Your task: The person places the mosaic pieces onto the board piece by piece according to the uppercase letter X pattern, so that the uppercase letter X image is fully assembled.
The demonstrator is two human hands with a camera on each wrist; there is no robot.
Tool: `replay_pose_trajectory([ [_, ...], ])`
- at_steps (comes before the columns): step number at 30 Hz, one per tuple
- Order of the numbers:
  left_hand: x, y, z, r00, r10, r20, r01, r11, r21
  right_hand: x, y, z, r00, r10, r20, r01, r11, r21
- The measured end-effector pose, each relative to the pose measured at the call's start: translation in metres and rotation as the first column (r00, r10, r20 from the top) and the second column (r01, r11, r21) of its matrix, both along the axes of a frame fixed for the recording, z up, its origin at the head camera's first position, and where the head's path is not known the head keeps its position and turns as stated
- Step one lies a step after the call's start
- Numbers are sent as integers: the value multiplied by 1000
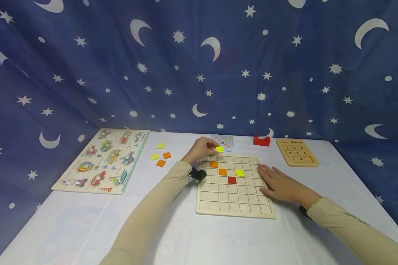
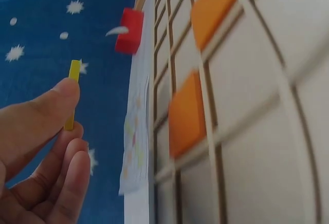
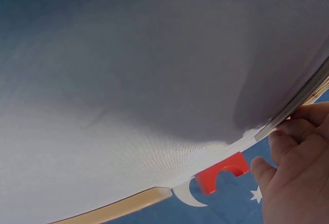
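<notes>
Between thumb and fingers, my left hand (image 1: 201,148) pinches a small yellow square tile (image 1: 220,149), held over the far left edge of a wooden grid board (image 1: 219,208). The left wrist view shows that yellow tile (image 2: 74,75) edge-on. Set in the board's squares are an orange tile (image 1: 213,164), a second orange tile (image 1: 222,172), a red tile (image 1: 231,180) and another yellow tile (image 1: 240,172). My right hand (image 1: 280,184) rests with extended fingers on the board's right edge. In the right wrist view, the right hand (image 3: 300,167) lies along that edge.
Behind the board lies a colour pattern card (image 1: 228,139), with a red block (image 1: 261,141) to its right. A wooden number puzzle (image 1: 296,152) sits at back right. Loose yellow tiles (image 1: 160,146) and orange tiles (image 1: 161,163) lie near a vehicle picture puzzle (image 1: 99,162) on the left.
</notes>
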State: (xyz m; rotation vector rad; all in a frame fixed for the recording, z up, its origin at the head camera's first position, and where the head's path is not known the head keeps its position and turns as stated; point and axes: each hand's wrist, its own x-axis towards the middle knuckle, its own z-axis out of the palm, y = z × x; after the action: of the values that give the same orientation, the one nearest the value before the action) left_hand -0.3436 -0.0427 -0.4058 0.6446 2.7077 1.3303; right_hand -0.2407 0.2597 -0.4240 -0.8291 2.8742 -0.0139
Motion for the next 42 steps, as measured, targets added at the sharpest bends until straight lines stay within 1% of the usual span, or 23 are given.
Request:
replay_pose_trajectory([
  [6,4,23,2,999,-44,14,43,999,15,-3,1,-1,1000,5,-6,-5,1000,9],
  [11,5,40,0,996,-77,36,77,997,7,-5,1,-3,1000,3,1,-3,1000,14],
  [15,5,52,-2,994,-81,74,81,997,5,-5,0,-3,1000,2,8,-2,1000,15],
  [19,4,61,-6,992,-85,97,84,996,14,-5,0,-2,1000,-1,8,1,1000,15],
  [21,4,66,-7,990,-90,111,88,996,18,-5,-1,-1,1000,-3,10,3,1000,13],
  [26,7,74,-9,987,-103,121,102,995,13,-6,-1,0,1000,-3,17,3,1000,15],
  [32,11,82,-10,985,-100,140,104,994,-23,-7,-1,0,1000,-4,19,4,1000,21],
  [36,12,86,-10,985,-84,150,93,994,-53,-6,-1,0,1000,-7,19,6,1000,24],
  [42,12,92,-11,989,-77,122,92,989,-118,-5,-1,0,1000,-8,24,8,1000,15],
])
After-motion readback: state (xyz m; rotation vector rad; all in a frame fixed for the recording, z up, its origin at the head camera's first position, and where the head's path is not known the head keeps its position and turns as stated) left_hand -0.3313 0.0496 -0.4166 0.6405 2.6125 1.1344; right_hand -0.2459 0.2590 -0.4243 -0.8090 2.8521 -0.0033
